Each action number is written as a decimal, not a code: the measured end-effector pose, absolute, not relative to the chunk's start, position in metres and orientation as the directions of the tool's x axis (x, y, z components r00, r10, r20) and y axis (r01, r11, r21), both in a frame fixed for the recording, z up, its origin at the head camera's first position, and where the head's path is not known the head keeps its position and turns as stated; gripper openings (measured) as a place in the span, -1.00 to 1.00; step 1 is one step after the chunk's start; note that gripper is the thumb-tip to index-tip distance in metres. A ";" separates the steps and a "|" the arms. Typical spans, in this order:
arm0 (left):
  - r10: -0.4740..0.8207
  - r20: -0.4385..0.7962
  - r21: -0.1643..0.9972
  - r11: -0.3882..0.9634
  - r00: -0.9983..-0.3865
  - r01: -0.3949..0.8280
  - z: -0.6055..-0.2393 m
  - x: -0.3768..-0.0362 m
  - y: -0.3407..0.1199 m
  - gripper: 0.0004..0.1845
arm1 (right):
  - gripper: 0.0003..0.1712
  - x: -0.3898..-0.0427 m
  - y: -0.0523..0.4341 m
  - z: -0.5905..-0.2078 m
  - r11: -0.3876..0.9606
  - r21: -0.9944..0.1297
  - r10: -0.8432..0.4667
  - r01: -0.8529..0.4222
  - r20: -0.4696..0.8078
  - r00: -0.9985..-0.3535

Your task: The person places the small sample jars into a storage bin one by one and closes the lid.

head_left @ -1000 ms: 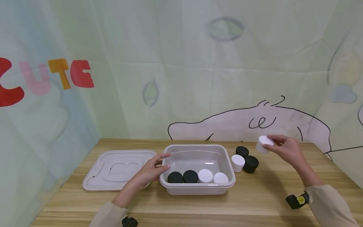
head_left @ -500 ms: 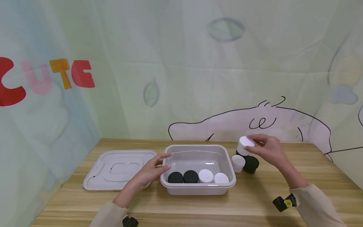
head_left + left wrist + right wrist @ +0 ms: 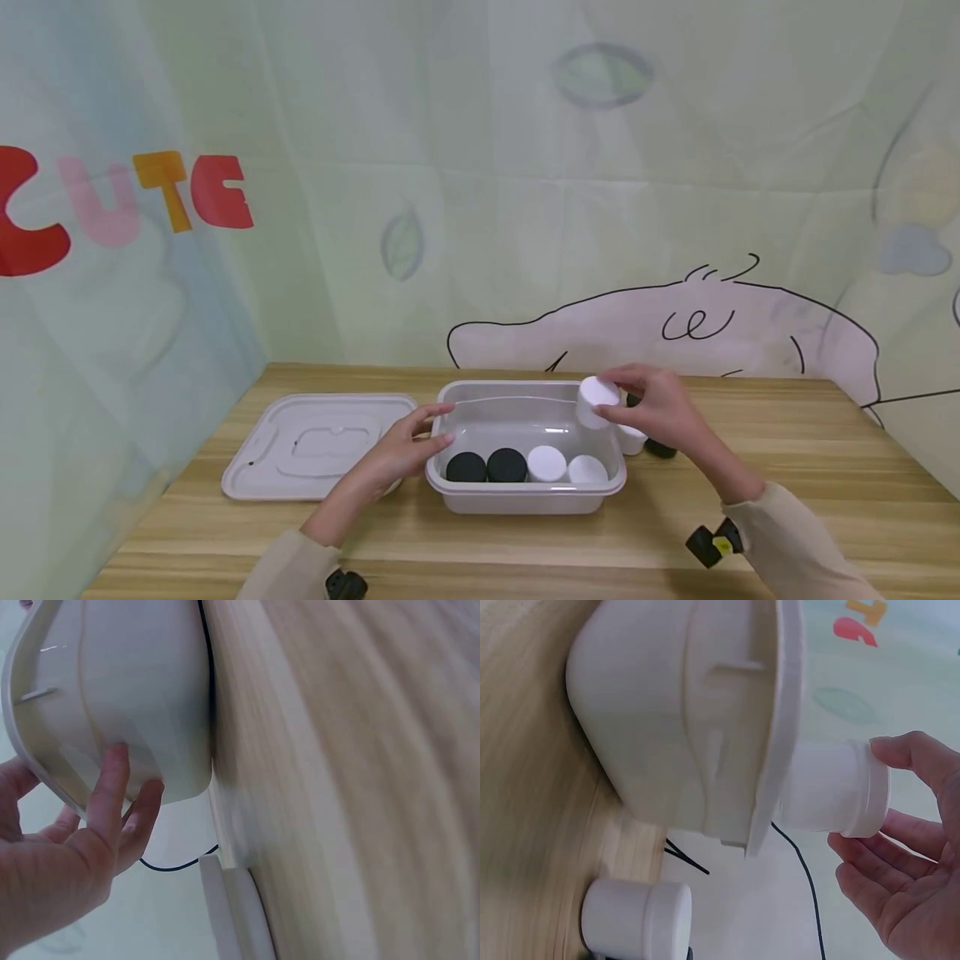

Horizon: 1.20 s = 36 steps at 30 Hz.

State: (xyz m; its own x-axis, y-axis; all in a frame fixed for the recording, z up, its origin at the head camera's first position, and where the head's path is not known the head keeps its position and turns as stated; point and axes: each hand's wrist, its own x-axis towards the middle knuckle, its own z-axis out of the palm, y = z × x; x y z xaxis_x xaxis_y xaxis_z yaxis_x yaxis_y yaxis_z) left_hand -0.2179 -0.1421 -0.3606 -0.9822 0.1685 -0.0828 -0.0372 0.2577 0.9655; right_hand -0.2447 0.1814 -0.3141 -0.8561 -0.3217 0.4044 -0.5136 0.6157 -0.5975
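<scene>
A white plastic box (image 3: 525, 500) holds two black lidded jars (image 3: 507, 466) and two white lidded jars (image 3: 547, 464) in a row along its near side. My left hand (image 3: 405, 446) holds the box's left end. In the left wrist view, its fingertips (image 3: 114, 761) lie against the outer wall below the rim. My right hand (image 3: 663, 408) pinches another white lidded jar (image 3: 597, 402) by its lid, between thumb and fingers. That jar is upright over the box's right rear corner. The right wrist view shows its lower end (image 3: 817, 786) partly behind the rim.
A flat white lid (image 3: 315, 446) lies on the wooden table (image 3: 465, 558), left of the box. Just right of the box stand a white jar (image 3: 632, 440) and black jars (image 3: 660, 450), partly hidden by my right hand. A printed cloth (image 3: 480, 208) hangs behind.
My right hand has carried the white jar leftward, from right of the standing jars, past them, to over the box's right side. The left hand has stayed at the box's left end.
</scene>
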 end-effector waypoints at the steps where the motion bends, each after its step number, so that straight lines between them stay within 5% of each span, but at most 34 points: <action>1: 0.169 -0.083 0.966 0.254 -0.982 -0.038 -0.360 -0.218 -0.142 -0.52 | -0.59 -0.245 0.179 -0.315 0.616 -0.586 -0.338 -0.527 0.407 -0.848; 21: 0.167 -0.078 0.966 0.257 -0.983 -0.033 -0.362 -0.219 -0.142 -0.53 | -0.54 -0.248 0.143 -0.330 0.772 -0.363 -0.483 -0.521 0.198 -0.853; 36: 0.167 -0.076 0.969 0.245 -0.983 -0.033 -0.362 -0.218 -0.142 -0.53 | -0.74 -0.258 0.139 -0.341 0.784 -0.208 -0.565 -0.584 0.150 -0.812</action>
